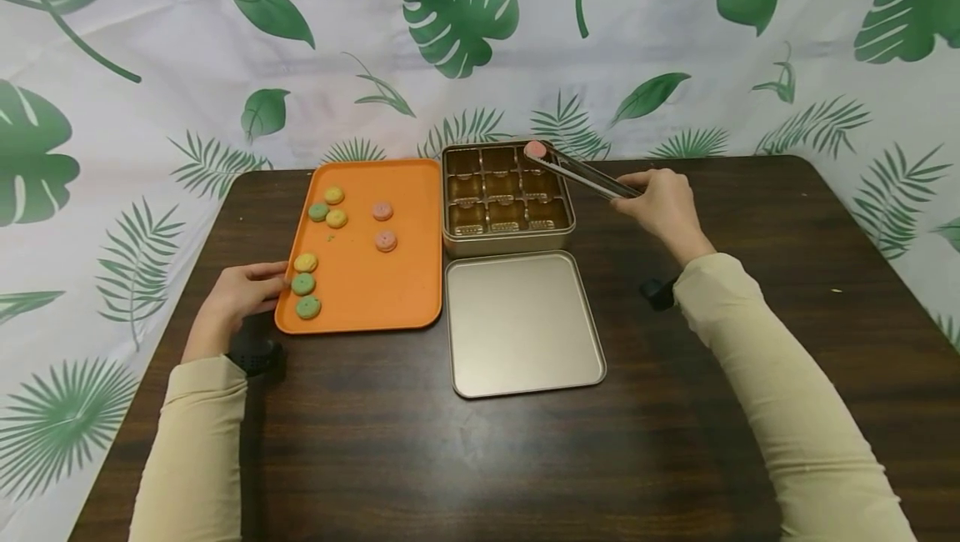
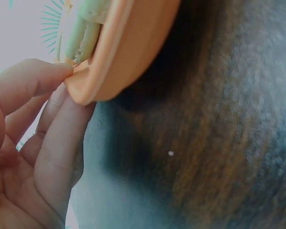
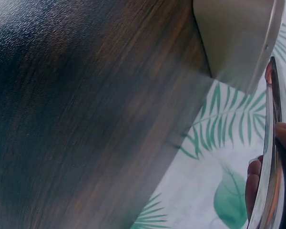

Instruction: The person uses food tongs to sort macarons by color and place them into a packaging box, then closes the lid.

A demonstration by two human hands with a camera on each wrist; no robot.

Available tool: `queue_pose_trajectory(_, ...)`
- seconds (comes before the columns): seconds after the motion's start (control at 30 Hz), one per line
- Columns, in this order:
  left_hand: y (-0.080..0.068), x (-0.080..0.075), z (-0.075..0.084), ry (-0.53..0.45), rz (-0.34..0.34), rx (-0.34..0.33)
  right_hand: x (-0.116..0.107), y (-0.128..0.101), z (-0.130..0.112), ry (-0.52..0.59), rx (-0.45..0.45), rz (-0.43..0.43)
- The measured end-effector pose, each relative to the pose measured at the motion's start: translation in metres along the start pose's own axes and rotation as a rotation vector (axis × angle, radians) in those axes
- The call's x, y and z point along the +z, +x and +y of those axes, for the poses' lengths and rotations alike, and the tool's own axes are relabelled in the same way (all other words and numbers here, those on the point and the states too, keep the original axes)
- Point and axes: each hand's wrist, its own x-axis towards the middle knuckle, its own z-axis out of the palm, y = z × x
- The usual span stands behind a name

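Right hand (image 1: pixel 663 207) outstretched, gripping tongs (image 1: pixel 581 170) — left hand (image 1: pixel 238 296) flat, fingertips against orange tray (image 1: pixel 420 183).

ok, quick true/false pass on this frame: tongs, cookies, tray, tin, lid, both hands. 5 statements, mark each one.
1. The right hand grips metal tongs that pinch a pink cookie. True.
2. The pink cookie is held over the orange tray. False: it is over the far right corner of the gold tin.
3. The left hand touches the tray's left edge. True.
4. The tin's compartments are full of cookies. False: they look empty.
5. The lid sits on the tin. False: it lies flat on the table, in front of the tin.
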Motion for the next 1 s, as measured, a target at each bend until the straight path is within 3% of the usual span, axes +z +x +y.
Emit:
queue_pose_trajectory(0.43, 0.001, -0.001, 0.003, -0.002, -0.002, -0.016, -0.001, 0.006, 0.004, -0.012, 0.017, -0.041)
queue_pose_trajectory(0.63, 0.001, -0.001, 0.003, -0.006, 0.004, -0.018, -0.001, 0.006, -0.002, 0.041, 0.056, -0.095)
queue_pose_trajectory(0.77, 0.000, -0.001, 0.002, -0.010, 0.000, -0.021, -0.002, 0.003, -0.014, 0.093, 0.052, -0.124)
queue_pose_trajectory(1.0, -0.001, -0.002, 0.002, -0.010, -0.010, -0.023, 0.005, -0.009, -0.054, 0.123, -0.054, -0.164)
